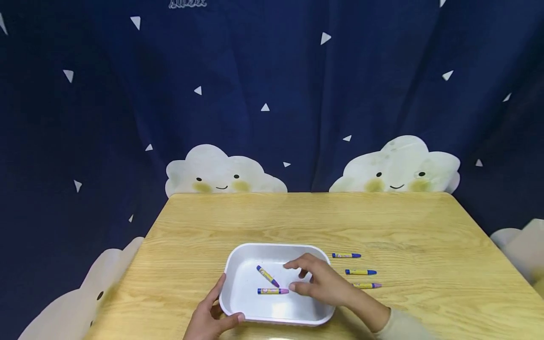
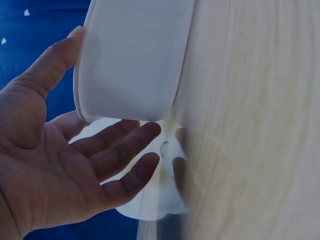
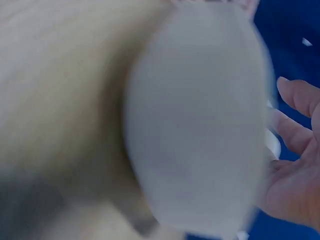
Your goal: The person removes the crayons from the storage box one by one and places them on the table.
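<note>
Near the tabletop's front edge, my left hand (image 1: 210, 314) braces the white tray (image 1: 238, 264), thumb on its rim to steady it; my right hand (image 1: 320, 281) hovers open-fingered over two crayons (image 1: 272, 291). The left wrist view shows relaxed fingers (image 2: 117, 150) beside the tray wall; the right wrist view is blurred.

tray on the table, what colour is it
White tray, clearest in the head view.

White lettering on curtain (image 1: 187, 4) top edge, cropped, illegible.

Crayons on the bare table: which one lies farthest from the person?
The blue-tipped crayon beside the white tray, topmost of the three in the head view; the others lie nearer.
</note>
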Tool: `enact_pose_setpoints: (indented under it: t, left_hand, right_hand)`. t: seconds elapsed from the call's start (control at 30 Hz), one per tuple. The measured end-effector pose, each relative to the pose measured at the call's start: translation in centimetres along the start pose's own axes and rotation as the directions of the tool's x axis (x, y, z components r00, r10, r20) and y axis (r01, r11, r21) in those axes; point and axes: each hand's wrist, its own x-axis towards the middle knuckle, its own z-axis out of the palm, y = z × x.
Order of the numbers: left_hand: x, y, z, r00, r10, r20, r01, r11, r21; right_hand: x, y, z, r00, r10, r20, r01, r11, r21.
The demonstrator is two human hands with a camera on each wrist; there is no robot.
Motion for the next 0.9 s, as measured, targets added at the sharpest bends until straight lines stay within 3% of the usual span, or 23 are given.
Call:
enact_pose_setpoints:
  t: [0.17, 0.37, 0.5, 0.6, 0.7, 0.77, 0.9]
  left_hand:
    - [0.0, -0.1, -0.1, 1.000, 0.011, 0.007, -0.011, 1.000, -0.011]
    - [0.1, -0.3, -0.2, 1.000, 0.014, 0.016, -0.014, 1.000, -0.019]
    - [0.1, -0.4, -0.3, 1.000, 0.013, 0.011, -0.013, 1.000, -0.015]
    - [0.0, -0.5, -0.4, 1.000, 0.016, 0.016, -0.015, 1.000, -0.022]
    - [-0.1, -0.5, -0.5, 0.999, 0.026, 0.022, -0.026, 1.000, -0.017]
    - [-0.1, -0.5, -0.5, 0.999, 0.029, 0.024, -0.029, 0.999, -0.015]
    - [0.0, -0.5, -0.5, 0.999, 0.032, 0.025, -0.031, 0.999, -0.023]
  right_hand:
    - [1.3, 1.2, 3.3, 0.984, 0.143, 0.105, -0.144, 0.990, -0.006]
    - [1.8, 1.6, 4.5, 0.958, 0.284, 0.030, -0.283, 0.959, -0.023]
    - [1.8, 1.4, 5.1, 0.949, 0.314, 0.005, -0.307, 0.930, -0.202]
    - [1.7, 1.3, 5.5, 0.955, 0.296, -0.009, -0.274, 0.870, -0.410]
    - [1.8, 1.3, 5.8, 0.971, 0.234, -0.041, -0.221, 0.826, -0.519]
    - [1.8, 1.4, 5.9, 0.976, 0.206, -0.065, -0.210, 0.831, -0.515]
    - [1.8, 1.6, 5.7, 0.978, 0.191, -0.087, -0.210, 0.890, -0.405]
